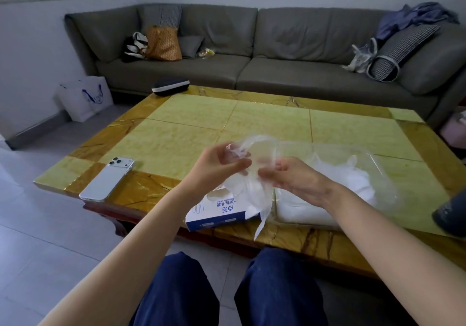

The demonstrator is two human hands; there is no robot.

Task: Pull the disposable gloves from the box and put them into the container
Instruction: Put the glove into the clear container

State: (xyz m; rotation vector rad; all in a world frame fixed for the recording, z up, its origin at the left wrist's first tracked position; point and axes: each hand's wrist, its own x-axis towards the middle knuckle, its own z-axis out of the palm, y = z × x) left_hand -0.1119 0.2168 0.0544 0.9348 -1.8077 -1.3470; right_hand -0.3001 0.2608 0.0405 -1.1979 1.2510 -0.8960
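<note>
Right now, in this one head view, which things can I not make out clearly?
1. Opening of the glove box: hidden in the head view behind the left hand and the held glove.
2. Number of gloves in the container: head view, the clear film blends into one pile.
3. Dark object: head view, cut off by the right edge.
</note>
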